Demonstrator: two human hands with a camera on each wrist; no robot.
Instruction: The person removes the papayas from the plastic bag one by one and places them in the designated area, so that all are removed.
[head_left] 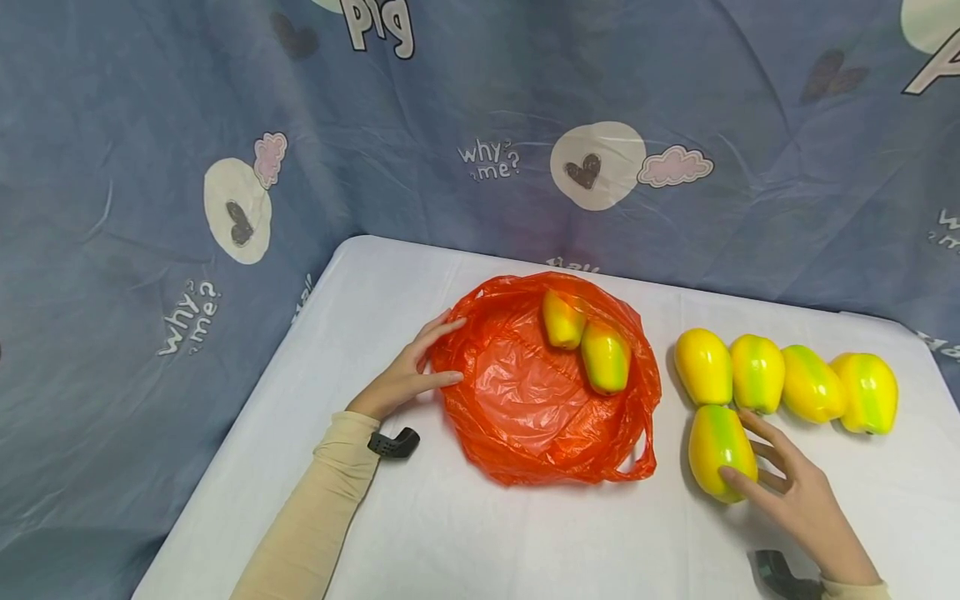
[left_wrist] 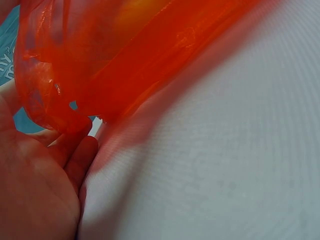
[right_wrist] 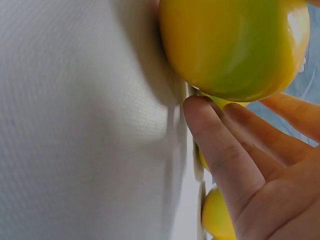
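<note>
A red plastic bag (head_left: 517, 400) lies spread with its mouth up, two yellow-green mangoes (head_left: 606, 358) inside near its back right side. At the bag's left rim, my left hand (head_left: 408, 371) has thumb and fingers spread and touching the plastic; in the left wrist view the palm (left_wrist: 37, 180) faces the bag (left_wrist: 125, 65). My right hand (head_left: 802, 492) holds the front mango (head_left: 720, 450) of the group on the right, thumb on its near side and forefinger on its far right. In the right wrist view the other fingers (right_wrist: 220, 150) lie loosely beside that mango (right_wrist: 235, 45).
Four more mangoes stand in a row behind my right hand, from the leftmost (head_left: 703, 367) to the rightmost (head_left: 868, 392). A white cloth (head_left: 600, 542) covers the table. Blue printed fabric (head_left: 450, 100) hangs behind and to the left.
</note>
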